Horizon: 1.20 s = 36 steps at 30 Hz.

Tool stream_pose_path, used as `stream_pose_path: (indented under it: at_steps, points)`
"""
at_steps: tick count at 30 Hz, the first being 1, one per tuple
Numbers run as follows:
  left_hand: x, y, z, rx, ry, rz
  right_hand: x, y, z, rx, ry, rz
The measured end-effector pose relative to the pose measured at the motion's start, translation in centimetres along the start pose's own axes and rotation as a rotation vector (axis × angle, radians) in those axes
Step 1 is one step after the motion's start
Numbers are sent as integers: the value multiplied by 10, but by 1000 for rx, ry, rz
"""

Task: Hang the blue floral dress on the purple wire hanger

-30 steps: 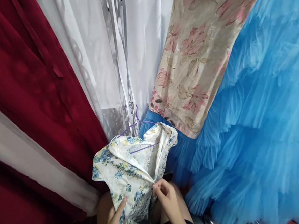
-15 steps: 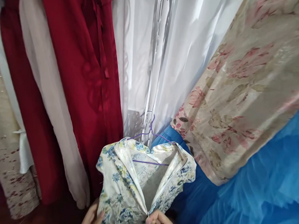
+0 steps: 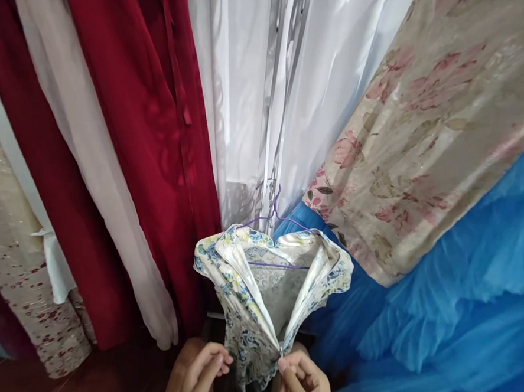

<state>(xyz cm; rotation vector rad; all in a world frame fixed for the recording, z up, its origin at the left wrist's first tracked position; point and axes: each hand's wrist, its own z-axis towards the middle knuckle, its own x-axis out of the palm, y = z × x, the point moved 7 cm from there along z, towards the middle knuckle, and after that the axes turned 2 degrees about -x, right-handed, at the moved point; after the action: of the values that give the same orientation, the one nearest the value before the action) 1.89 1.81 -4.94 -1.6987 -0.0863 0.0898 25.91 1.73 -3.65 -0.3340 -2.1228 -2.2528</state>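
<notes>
Head view: behind, hanging red cloth [image 3: 159, 130], white cloth [image 3: 339, 94] and blue tulle [image 3: 426, 330]. Before these, on a purple hanger [image 3: 279, 266], a floral garment [image 3: 249, 325]. Right hand [image 3: 304, 379] pinched on it at the foot of the open neckline [image 3: 259, 308]. Left hand [image 3: 207, 364] narrow, fingertips just beside its edge; impossible to tell whether gripping fabric.

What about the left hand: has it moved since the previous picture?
Yes: the left hand has moved rightward in view, judged against the ribboned red dress.
</notes>
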Motion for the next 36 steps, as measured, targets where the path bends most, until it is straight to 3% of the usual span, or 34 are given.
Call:
stream_pose_path:
  at_steps: [3, 6, 9, 12, 19, 28, 31, 33, 36]
  points:
    - [27, -6, 4, 20, 197, -32, 7, 9, -10, 3, -22, -26]
    - [55, -12, 7, 76, 317, -74, 18, 20, -12, -4, -29, -67]
    - [82, -23, 11, 209, 342, -30, 27, 30, -7, -28, -23, -70]
    - [98, -36, 16, 335, 267, 76, 32, 35, 0, -40, 9, -59]
    - [99, -56, 18, 570, 154, 305, 37, 52, 34, -53, 104, 2]
    - [109, -30, 32, 626, 128, 655, 58, 127, 133, -154, -7, 59]
    - [116, -15, 32, 602, 164, 662, 61, 156, 151, -203, -55, 114]
    - [117, -7, 34, 571, 201, 617, 62, 167, 154, -224, -21, 90]
    - [108, -17, 45, 509, 271, 488, 60, 166, 145, -230, 56, 38]
